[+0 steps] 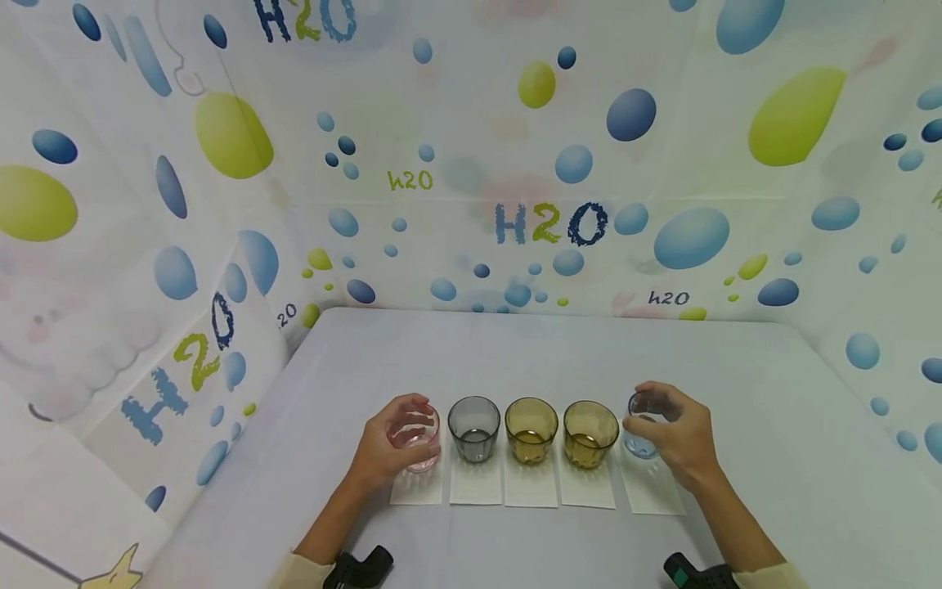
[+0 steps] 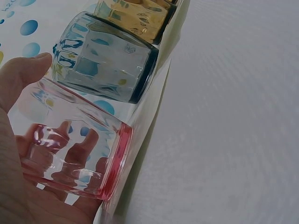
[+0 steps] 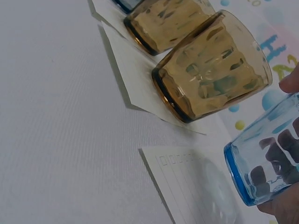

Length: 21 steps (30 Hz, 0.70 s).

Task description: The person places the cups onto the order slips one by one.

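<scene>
Five tumblers of tinted glass stand in a row at the middle of the table. At the left end my left hand [image 1: 377,451] grips a pink glass [image 2: 93,133], its fingers round the far side and its thumb toward the front. Beside it is a grey glass [image 1: 474,429], then an amber glass [image 1: 531,432] and a second amber glass [image 1: 591,435]. My right hand [image 1: 684,438] holds a light blue glass [image 3: 266,158] at the right end, fingers curled round it. The base of the blue glass is close over its paper slip [image 3: 180,182].
Under the row lie several white paper slips [image 1: 477,488], one for each glass. White cloth covers the table [image 1: 559,352]. Behind and to the left hangs a printed curtain [image 1: 471,106] with blue and green drops.
</scene>
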Each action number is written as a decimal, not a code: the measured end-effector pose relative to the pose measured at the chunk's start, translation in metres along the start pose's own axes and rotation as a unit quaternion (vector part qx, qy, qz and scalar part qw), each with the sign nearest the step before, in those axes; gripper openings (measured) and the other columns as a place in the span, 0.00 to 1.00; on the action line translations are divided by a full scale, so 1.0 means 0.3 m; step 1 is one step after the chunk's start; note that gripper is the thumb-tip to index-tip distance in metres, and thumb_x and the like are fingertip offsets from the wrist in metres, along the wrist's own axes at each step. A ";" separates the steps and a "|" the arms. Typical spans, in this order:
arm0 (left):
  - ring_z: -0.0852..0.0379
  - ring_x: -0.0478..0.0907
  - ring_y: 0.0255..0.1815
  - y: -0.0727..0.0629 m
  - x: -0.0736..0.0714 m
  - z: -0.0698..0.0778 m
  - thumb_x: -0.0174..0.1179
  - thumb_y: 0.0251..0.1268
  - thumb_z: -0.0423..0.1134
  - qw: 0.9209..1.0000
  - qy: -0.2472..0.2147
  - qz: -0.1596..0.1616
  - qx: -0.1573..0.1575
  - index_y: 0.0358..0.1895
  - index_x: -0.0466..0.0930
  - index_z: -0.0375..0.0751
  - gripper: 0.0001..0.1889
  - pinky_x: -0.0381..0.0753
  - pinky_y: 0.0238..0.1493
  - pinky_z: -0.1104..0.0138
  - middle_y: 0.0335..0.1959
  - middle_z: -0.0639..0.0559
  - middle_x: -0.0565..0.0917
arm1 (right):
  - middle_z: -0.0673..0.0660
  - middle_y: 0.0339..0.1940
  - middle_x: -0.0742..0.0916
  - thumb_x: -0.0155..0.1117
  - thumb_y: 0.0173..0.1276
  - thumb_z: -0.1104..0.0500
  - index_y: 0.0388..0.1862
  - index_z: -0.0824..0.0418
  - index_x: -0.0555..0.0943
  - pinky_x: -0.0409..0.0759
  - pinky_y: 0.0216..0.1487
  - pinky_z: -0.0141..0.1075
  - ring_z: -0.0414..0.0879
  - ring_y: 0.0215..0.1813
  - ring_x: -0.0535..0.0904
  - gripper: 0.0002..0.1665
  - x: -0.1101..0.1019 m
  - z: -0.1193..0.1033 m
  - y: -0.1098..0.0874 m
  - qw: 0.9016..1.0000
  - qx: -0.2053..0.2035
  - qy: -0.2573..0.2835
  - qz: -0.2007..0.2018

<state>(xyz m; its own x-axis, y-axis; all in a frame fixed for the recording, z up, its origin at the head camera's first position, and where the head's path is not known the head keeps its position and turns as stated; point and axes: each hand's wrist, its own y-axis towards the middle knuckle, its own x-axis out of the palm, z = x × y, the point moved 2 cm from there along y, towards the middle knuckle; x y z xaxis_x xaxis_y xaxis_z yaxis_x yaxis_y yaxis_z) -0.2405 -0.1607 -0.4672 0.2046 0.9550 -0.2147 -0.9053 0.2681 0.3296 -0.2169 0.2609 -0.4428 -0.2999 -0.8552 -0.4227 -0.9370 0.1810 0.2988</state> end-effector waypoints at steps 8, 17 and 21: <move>0.40 0.79 0.58 -0.004 0.000 0.000 0.75 0.51 0.28 1.000 0.002 0.000 -0.002 0.65 0.71 0.31 0.36 0.83 0.60 0.58 0.55 0.40 0.81 | 0.59 0.42 0.88 0.77 0.57 0.65 0.54 0.65 0.81 0.80 0.49 0.22 0.44 0.47 0.83 0.25 -0.006 0.007 -0.013 1.000 -0.002 -0.009 -0.006; 0.39 0.79 0.58 -0.001 0.003 0.005 0.75 0.50 0.28 1.000 -0.004 0.001 -0.005 0.64 0.73 0.42 0.34 0.82 0.60 0.56 0.55 0.41 0.81 | 0.63 0.42 0.87 0.75 0.55 0.71 0.54 0.70 0.80 0.82 0.49 0.25 0.43 0.45 0.83 0.27 0.005 0.027 -0.023 0.999 0.000 0.032 -0.016; 0.39 0.79 0.58 -0.002 0.002 0.006 0.75 0.50 0.28 1.000 0.001 0.004 -0.006 0.65 0.73 0.43 0.35 0.82 0.60 0.57 0.56 0.41 0.81 | 0.63 0.41 0.87 0.75 0.53 0.72 0.53 0.70 0.80 0.83 0.48 0.26 0.45 0.45 0.83 0.26 0.009 0.032 -0.025 0.999 -0.005 0.039 -0.015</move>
<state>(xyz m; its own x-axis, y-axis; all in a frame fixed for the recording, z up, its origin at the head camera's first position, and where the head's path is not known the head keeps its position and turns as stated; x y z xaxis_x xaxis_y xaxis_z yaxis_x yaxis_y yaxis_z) -0.2392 -0.1601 -0.4658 0.1965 0.9569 -0.2139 -0.9111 0.2589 0.3209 -0.2124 0.2619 -0.4545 -0.2559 -0.8954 -0.3645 -0.9438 0.1498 0.2945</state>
